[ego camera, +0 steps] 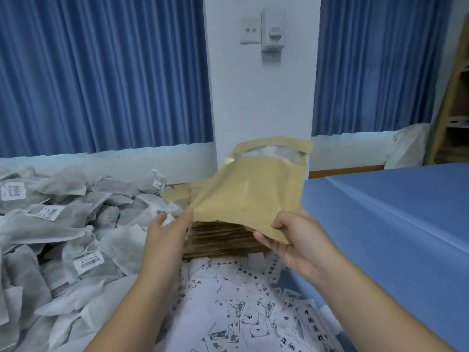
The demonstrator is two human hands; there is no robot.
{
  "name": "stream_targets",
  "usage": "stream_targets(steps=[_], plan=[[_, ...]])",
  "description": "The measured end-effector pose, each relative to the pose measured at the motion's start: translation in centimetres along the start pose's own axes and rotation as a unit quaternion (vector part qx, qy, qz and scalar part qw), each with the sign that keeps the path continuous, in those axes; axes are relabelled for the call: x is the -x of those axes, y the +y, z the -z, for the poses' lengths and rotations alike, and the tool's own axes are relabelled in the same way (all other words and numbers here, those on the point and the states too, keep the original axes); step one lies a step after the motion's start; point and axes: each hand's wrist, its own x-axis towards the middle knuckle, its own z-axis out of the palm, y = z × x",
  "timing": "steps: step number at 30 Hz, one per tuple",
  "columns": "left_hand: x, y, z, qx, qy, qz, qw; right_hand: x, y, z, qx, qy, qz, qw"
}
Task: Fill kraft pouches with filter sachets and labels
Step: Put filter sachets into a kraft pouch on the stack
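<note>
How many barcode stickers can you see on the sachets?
4 stickers: far left, just right of that, nearest the camera, and farthest right. Others may be hidden.

Blue curtains flank a white wall pillar bearing switches.

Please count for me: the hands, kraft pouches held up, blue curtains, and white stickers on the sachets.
left hand, right hand: 2
kraft pouch held up: 1
blue curtains: 2
white stickers: 4
Total: 9
</note>
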Motion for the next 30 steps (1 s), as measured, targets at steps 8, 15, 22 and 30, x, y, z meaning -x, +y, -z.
stream_targets(steps=[8,15,22,30], plan=[[3.4,-2.1,-15.5,0.080,-0.196,0.185,0.960,1.8,-5.4,10.1,0.042,0.095,0.083,0.991],[5.2,-8.9,-28.6,0.000,-0.266,0.210,0.941,4.2,-9.8,22.3,0.117,0.123,0.079,0.982],[7.6,-12.8,-39.5,0.090,-0.336,0.229,0.909,3.8,-14.5,31.4,0.076,0.215,0.120,0.966],[8.1,-13.2,-43.4,0.181,-0.340,0.308,0.870,0.7,-20.8,39.3,-0.055,0.433,0.220,0.872]])
